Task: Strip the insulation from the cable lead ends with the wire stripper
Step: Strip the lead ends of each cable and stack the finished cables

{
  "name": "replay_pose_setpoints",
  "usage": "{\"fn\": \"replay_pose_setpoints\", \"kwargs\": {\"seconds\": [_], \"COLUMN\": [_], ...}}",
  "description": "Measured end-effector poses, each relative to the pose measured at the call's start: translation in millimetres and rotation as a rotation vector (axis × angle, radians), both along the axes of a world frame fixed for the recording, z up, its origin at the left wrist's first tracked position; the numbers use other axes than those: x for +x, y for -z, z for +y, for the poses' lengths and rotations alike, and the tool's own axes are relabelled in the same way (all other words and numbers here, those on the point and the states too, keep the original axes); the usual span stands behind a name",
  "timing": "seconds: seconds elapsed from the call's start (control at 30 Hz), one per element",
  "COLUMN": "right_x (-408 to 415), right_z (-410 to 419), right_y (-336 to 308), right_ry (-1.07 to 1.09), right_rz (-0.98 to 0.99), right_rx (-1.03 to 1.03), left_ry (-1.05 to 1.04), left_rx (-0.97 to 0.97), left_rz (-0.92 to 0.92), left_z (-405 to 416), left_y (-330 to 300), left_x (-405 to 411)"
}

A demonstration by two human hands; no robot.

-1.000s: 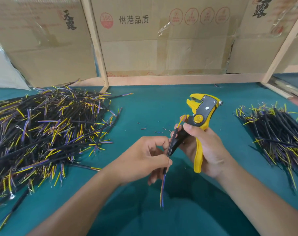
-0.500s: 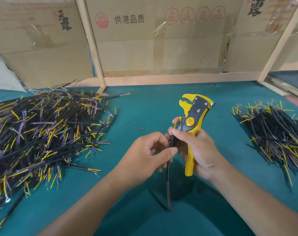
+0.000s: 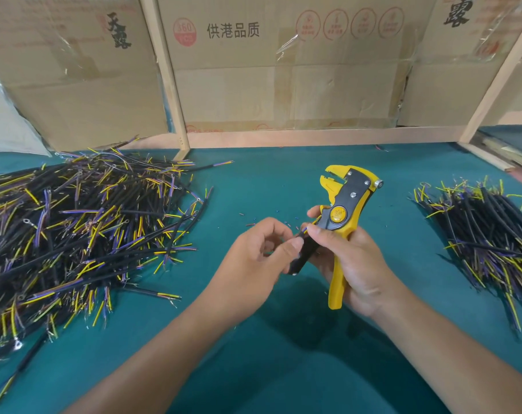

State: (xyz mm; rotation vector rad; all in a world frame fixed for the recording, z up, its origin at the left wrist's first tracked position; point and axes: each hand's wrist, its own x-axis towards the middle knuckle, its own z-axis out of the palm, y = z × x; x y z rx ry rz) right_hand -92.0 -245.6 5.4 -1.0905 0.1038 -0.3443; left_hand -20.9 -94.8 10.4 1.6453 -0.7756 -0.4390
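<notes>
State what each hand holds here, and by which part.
Right hand grips the yellow-and-black wire stripper by its handles; left hand pinches the black cable near its upper end.

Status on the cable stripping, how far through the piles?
Done: the smaller pile of black cables at right looks finished. In hand: the right hand grips the yellow wire stripper; the left hand pinches one black cable beside it, not yet in the tool's mouth. Left: the larger heap at left.
</notes>
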Motion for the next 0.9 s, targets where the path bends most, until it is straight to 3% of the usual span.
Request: {"fn": "replay_pose_setpoints", "kwargs": {"seconds": [0.23, 0.6, 0.9], "right_x": [-0.2, 0.3, 0.7], "right_z": [-1.7, -5.3, -3.7], "right_y": [3.4, 5.6, 6.7], "right_ry": [0.011, 0.022, 0.003], "right_rz": [0.011, 0.005, -0.015], "right_rx": [-0.038, -0.069, -0.055], "left_ry": [0.002, -0.033, 0.034], "left_rx": [0.036, 0.059, 0.18], "left_rz": [-0.171, -0.231, -0.536], "left_z": [5.9, 5.5, 7.4], "left_y": [-1.9, -1.5, 2.2], "left_x": [3.6, 3.8, 2.4]}}
